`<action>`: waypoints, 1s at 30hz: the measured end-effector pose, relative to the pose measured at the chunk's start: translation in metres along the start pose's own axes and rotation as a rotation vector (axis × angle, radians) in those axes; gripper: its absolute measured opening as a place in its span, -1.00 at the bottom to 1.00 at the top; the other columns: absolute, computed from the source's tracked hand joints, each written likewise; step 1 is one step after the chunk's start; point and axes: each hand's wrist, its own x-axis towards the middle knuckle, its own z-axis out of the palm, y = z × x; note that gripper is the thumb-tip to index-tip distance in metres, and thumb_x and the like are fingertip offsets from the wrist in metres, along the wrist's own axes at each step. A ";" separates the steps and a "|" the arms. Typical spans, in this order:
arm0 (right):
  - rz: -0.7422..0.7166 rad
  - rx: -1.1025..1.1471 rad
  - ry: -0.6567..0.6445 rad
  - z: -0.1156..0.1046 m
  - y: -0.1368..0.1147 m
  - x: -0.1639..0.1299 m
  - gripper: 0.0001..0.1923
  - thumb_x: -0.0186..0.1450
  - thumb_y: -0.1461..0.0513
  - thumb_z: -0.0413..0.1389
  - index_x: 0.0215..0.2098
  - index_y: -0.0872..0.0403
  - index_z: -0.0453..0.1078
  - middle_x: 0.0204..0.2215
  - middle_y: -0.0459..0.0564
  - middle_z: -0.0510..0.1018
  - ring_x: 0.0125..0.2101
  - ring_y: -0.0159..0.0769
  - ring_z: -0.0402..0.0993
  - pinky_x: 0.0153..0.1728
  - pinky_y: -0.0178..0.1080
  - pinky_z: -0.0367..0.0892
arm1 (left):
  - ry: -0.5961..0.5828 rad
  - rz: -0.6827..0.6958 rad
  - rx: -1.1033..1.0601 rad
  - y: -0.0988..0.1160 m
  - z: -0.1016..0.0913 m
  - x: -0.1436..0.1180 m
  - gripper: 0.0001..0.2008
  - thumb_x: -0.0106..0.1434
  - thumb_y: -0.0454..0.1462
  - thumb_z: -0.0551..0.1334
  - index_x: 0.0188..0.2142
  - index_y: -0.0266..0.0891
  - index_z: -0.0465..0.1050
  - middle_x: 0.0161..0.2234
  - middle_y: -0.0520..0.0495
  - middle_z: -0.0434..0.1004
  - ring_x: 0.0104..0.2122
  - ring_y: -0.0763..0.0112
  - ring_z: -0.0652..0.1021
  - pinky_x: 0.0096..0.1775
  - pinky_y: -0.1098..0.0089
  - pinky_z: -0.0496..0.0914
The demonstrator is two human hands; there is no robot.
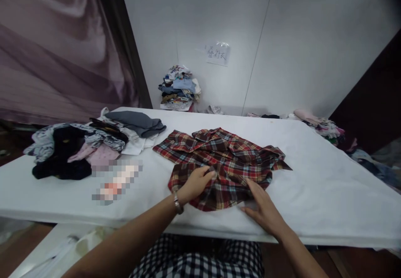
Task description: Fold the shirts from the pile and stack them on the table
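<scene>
A red, brown and yellow plaid shirt (227, 156) lies rumpled on a white-covered table (322, 186). Its near part forms a rounded edge towards me, and a pointed corner sticks out on the right. My left hand (198, 182), with a metal band at the wrist, is on the shirt's near left part; thumb and finger come together on the cloth, the other fingers partly hidden. At the shirt's near right edge, my right hand (261, 207) has its fingers stretched out against the fabric and its thumb apart, low by the table.
To the left sits a heap of loose clothes (84, 144) with a grey garment (138, 121) on it. A stack of folded clothes (180, 87) stands against the back wall under a paper sign (218, 54). More clothes (322, 125) lie past the right edge. A blurred patch (117, 182) hides something.
</scene>
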 end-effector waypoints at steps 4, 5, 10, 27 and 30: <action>0.053 0.134 0.026 0.021 -0.017 0.025 -0.54 0.23 0.12 0.08 0.08 0.08 0.38 0.00 0.14 0.52 -0.02 -0.05 0.46 -0.03 -0.04 0.39 | -0.092 0.179 -0.233 0.048 0.039 0.011 -0.78 0.27 -0.13 0.08 -0.39 -0.20 0.34 -0.43 0.03 0.42 -0.40 0.44 0.40 -0.33 0.41 0.31; 0.071 0.178 0.044 0.022 -0.016 0.029 -0.66 0.25 0.12 0.03 -0.10 0.08 0.48 -0.16 0.12 0.59 -0.17 -0.07 0.52 -0.13 -0.07 0.44 | -0.177 0.235 -0.231 0.055 0.044 0.012 -0.76 0.27 -0.11 0.10 -0.39 -0.20 0.36 -0.44 0.03 0.42 -0.40 0.44 0.40 -0.34 0.42 0.30; 0.162 0.412 0.217 -0.003 0.005 0.024 -0.74 0.28 0.07 0.06 -0.30 0.03 0.52 -0.32 0.03 0.60 -0.30 -0.18 0.52 -0.25 -0.22 0.43 | -0.184 0.334 0.051 0.037 0.023 0.029 -0.63 0.34 -0.06 0.01 -0.37 -0.22 0.47 -0.39 -0.03 0.53 -0.35 0.38 0.49 -0.26 0.38 0.36; 0.564 0.889 0.506 -0.023 0.033 0.014 -0.63 0.13 -0.06 0.21 -0.33 0.06 0.41 -0.51 -0.09 0.51 -0.52 -0.32 0.38 -0.47 -0.28 0.35 | -0.264 0.252 1.065 -0.061 -0.104 0.053 -0.82 -0.05 -0.38 0.16 -0.45 -0.21 0.53 -0.40 -0.17 0.61 -0.25 0.11 0.56 0.13 -0.02 0.08; 0.544 0.648 0.494 -0.024 0.033 0.013 -0.62 0.17 -0.09 0.15 -0.38 0.06 0.42 -0.52 -0.05 0.52 -0.47 -0.26 0.43 -0.42 -0.23 0.39 | -0.132 0.173 1.114 -0.066 -0.132 0.032 -0.81 -0.03 -0.39 0.12 -0.49 -0.22 0.51 -0.40 -0.19 0.60 -0.24 0.09 0.56 0.14 -0.05 0.06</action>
